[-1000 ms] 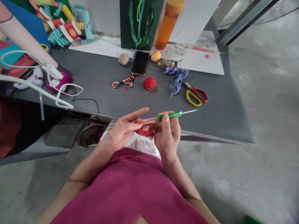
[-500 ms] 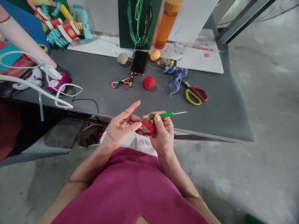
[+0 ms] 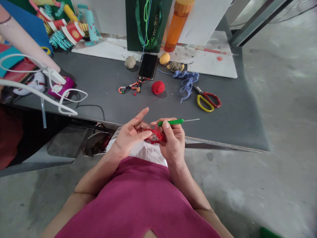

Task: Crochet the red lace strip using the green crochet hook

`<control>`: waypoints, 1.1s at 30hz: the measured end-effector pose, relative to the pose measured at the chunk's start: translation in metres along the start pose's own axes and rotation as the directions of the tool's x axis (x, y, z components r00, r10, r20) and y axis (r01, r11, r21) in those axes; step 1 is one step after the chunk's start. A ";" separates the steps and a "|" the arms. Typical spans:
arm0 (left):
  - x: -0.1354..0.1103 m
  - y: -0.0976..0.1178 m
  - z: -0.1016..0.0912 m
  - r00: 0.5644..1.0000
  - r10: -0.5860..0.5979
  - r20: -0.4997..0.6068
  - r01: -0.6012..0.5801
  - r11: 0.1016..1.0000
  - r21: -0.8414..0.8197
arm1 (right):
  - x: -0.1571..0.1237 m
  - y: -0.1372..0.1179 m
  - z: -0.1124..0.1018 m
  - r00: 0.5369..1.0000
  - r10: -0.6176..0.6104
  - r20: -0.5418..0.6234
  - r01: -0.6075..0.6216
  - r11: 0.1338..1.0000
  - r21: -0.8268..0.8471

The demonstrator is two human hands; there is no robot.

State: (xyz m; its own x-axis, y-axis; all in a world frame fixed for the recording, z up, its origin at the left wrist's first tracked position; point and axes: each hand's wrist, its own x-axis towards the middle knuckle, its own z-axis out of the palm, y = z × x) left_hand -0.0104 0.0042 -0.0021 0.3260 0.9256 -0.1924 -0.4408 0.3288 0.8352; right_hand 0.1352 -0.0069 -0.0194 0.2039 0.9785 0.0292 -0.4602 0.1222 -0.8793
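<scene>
Between my hands is a small piece of red crochet work [image 3: 156, 133]. My left hand [image 3: 130, 134] pinches its left side between thumb and fingers, while the index finger points up with red yarn across it. My right hand [image 3: 172, 138] is closed round the green handle of a double-ended crochet hook [image 3: 173, 122]; one metal end sticks out to the right and the other reaches left toward the crochet work. A thin strand runs from my left index finger to a red yarn ball [image 3: 158, 87] on the grey table.
On the table [image 3: 237, 115] lie scissors [image 3: 208, 100], tangled blue yarn [image 3: 187, 82], a phone [image 3: 148, 66] with a beaded strap, and grey [image 3: 130, 61] and yellow [image 3: 164, 58] yarn balls. Behind stand a green bag [image 3: 133, 29] and an orange bottle [image 3: 175, 26]. Another person's arm [image 3: 27, 39] reaches in at left.
Both hands have shifted very slightly to the right with the crochet work. The hook has slid a little to the right, and the yarn on my left index finger lies slightly differently.
</scene>
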 end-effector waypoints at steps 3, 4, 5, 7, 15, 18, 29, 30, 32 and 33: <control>0.001 -0.001 -0.002 1.000 -0.012 -0.022 0.012 1.000 0.009 | 0.000 -0.001 0.000 1.000 -0.001 -0.022 0.001 1.000 -0.008; 0.001 -0.001 -0.003 1.000 -0.016 -0.017 0.016 1.000 0.015 | 0.000 -0.002 0.000 1.000 0.001 -0.029 -0.001 1.000 -0.002; 0.001 -0.001 -0.004 1.000 -0.019 -0.011 0.019 1.000 0.021 | 0.000 -0.002 0.000 0.999 0.003 -0.032 -0.003 1.000 0.005; 0.000 0.000 -0.004 1.000 -0.017 0.005 0.017 1.000 0.024 | 0.000 -0.002 0.000 1.000 0.002 -0.026 -0.001 1.000 0.021; 0.000 -0.001 0.001 1.000 0.009 -0.028 -0.009 1.000 -0.004 | 0.000 -0.001 -0.001 1.000 -0.019 -0.024 0.018 1.000 -0.019; 0.001 -0.002 -0.001 0.999 0.014 -0.032 -0.014 1.000 -0.006 | 0.000 -0.002 0.000 0.999 -0.038 -0.008 0.038 0.999 -0.014; -0.004 -0.003 0.005 0.996 0.085 -0.035 -0.085 0.996 -0.001 | -0.006 0.003 -0.013 0.754 -0.606 0.254 0.650 0.630 -0.425; -0.004 -0.003 0.006 0.996 0.088 -0.028 -0.088 0.996 -0.007 | -0.007 0.004 -0.012 0.749 -0.620 0.235 0.656 0.639 -0.402; -0.005 -0.004 0.007 0.995 0.096 -0.012 -0.096 0.995 -0.018 | -0.008 0.006 -0.007 0.797 -0.591 0.123 0.597 0.739 -0.312; -0.005 -0.004 0.007 0.995 0.102 -0.006 -0.102 0.995 -0.021 | -0.008 0.005 -0.005 0.835 -0.546 0.070 0.545 0.802 -0.246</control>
State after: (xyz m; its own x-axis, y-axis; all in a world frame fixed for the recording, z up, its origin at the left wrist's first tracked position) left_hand -0.0046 -0.0025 -0.0013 0.2747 0.9553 -0.1094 -0.4892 0.2368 0.8394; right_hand 0.1352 -0.0149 -0.0266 0.3608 0.7622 0.5375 -0.0457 0.5901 -0.8061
